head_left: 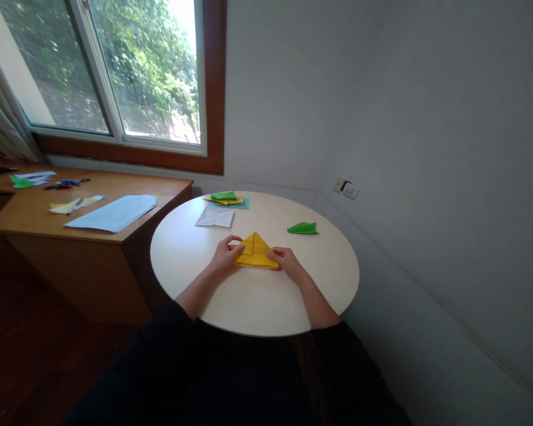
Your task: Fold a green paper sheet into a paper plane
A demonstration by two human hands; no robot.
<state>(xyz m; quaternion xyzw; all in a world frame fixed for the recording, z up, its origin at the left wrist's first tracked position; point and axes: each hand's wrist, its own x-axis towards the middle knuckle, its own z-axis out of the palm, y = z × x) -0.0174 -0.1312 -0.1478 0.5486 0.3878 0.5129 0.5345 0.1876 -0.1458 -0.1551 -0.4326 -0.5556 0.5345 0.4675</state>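
A yellow paper (256,251) folded into a triangle lies on the round white table (253,296), near its middle. My left hand (225,252) holds its left corner, fingers curled over the edge. My right hand (285,260) presses on its right corner. Both forearms reach in from the near edge of the table.
A folded green paper (302,228) lies to the right, a white folded sheet (215,218) and a stack of green, yellow and teal papers (227,199) at the far side. A wooden desk (93,236) with papers, pens and scissors stands at left under the window. Wall socket (346,189) at right.
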